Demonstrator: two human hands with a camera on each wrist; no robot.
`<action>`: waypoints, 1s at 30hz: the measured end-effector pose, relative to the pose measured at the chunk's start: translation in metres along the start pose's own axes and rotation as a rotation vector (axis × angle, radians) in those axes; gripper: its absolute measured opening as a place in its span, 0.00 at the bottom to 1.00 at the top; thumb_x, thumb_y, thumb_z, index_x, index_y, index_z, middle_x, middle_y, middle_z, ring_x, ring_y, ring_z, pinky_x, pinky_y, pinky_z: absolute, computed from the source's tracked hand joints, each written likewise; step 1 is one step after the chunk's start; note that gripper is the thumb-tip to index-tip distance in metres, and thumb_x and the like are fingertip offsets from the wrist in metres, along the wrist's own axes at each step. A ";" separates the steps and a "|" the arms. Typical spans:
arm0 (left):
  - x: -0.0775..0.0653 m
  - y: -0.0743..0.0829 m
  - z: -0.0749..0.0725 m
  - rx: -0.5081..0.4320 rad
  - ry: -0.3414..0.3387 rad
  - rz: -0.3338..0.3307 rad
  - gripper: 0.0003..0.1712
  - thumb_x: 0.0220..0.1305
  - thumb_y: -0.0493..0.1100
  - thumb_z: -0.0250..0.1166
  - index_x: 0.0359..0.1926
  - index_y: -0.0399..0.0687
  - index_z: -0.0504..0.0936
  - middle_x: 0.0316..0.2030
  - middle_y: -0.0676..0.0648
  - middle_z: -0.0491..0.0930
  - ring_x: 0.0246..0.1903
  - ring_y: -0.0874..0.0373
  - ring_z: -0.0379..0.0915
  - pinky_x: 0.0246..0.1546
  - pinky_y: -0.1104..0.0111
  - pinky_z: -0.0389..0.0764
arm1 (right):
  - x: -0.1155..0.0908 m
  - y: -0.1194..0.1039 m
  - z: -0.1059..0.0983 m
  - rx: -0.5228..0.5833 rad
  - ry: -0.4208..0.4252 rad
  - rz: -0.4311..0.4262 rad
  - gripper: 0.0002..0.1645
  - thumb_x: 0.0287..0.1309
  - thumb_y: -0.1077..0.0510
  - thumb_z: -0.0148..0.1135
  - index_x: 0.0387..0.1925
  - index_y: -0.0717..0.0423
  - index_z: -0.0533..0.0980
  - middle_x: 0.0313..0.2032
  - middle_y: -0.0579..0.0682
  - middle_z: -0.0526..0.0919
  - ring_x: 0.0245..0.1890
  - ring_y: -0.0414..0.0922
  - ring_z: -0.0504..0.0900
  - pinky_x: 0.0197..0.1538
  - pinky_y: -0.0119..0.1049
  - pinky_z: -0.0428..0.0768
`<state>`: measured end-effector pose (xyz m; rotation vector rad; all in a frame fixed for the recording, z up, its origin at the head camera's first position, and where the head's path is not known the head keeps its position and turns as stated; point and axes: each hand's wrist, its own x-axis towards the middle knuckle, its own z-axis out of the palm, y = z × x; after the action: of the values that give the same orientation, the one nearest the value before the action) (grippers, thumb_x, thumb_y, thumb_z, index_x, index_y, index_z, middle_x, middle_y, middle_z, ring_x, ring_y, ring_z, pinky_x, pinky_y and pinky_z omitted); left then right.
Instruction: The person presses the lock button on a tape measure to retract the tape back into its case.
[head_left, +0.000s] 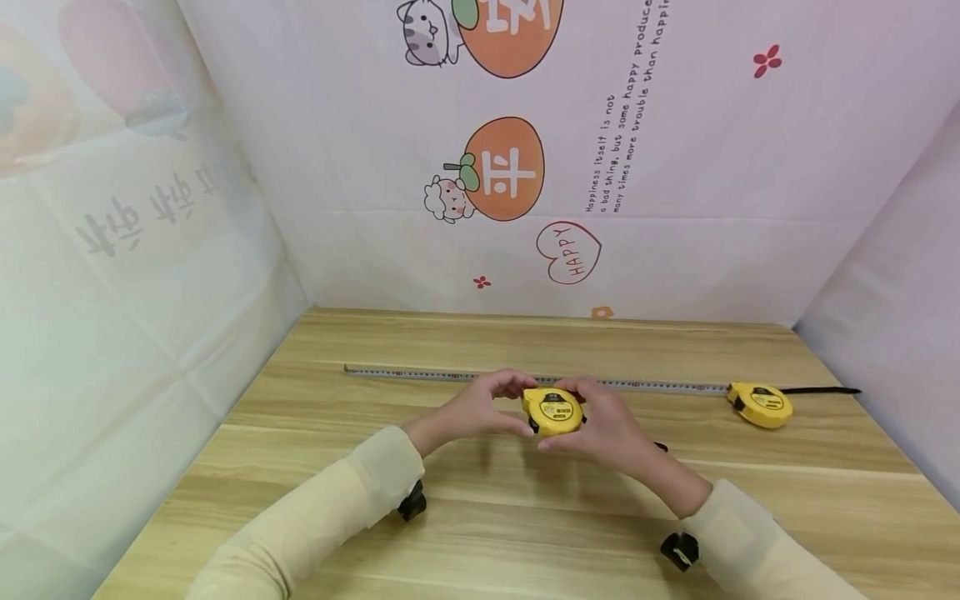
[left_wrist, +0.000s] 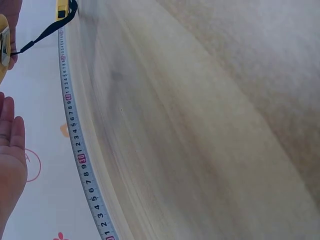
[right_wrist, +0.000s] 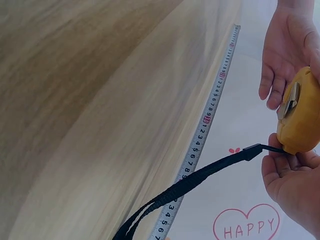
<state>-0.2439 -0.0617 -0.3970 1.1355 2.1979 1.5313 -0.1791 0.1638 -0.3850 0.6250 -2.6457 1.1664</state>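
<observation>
A yellow tape measure (head_left: pixel 553 411) is held up above the table between both hands. My right hand (head_left: pixel 603 427) grips its right side, with thumb in front and fingers behind. Around its left side, my left hand (head_left: pixel 483 408) has the thumb at the black part and the index finger at the upper edge. The right wrist view shows several left fingers (right_wrist: pixel 272 80) fairly straight beside the case. A metal clip (right_wrist: pixel 290 102) is on the case's back, and a black wrist strap (right_wrist: pixel 215 172) hangs from it.
A second yellow tape measure (head_left: pixel 763 407) lies at the table's right, its strap (head_left: pixel 821 390) pointing right. Its extended blade (head_left: pixel 420 374) runs left along the back of the wooden table (head_left: pixel 525 517). Printed cloth walls (head_left: pixel 675 258) stand behind and at both sides.
</observation>
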 end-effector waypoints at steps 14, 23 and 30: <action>-0.002 0.000 0.003 0.005 -0.018 -0.038 0.32 0.50 0.40 0.78 0.57 0.50 0.77 0.52 0.57 0.77 0.51 0.61 0.70 0.59 0.52 0.67 | 0.000 0.000 0.004 -0.004 -0.009 0.007 0.46 0.31 0.46 0.84 0.52 0.59 0.73 0.47 0.49 0.78 0.44 0.45 0.77 0.44 0.43 0.79; -0.004 -0.005 0.005 0.044 -0.011 -0.050 0.31 0.50 0.43 0.78 0.56 0.50 0.78 0.51 0.59 0.77 0.51 0.62 0.70 0.59 0.55 0.67 | 0.000 0.004 0.009 0.017 -0.020 0.003 0.46 0.31 0.49 0.85 0.54 0.60 0.73 0.49 0.52 0.79 0.46 0.47 0.77 0.45 0.43 0.79; -0.006 -0.008 0.006 0.060 -0.002 -0.049 0.31 0.50 0.45 0.78 0.55 0.51 0.78 0.50 0.60 0.78 0.51 0.62 0.70 0.59 0.52 0.68 | 0.000 0.004 0.012 0.012 -0.027 0.019 0.48 0.31 0.53 0.85 0.56 0.62 0.72 0.50 0.53 0.78 0.48 0.48 0.77 0.47 0.45 0.79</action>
<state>-0.2398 -0.0632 -0.4083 1.0916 2.2667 1.4536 -0.1809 0.1568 -0.3959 0.6227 -2.6750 1.1881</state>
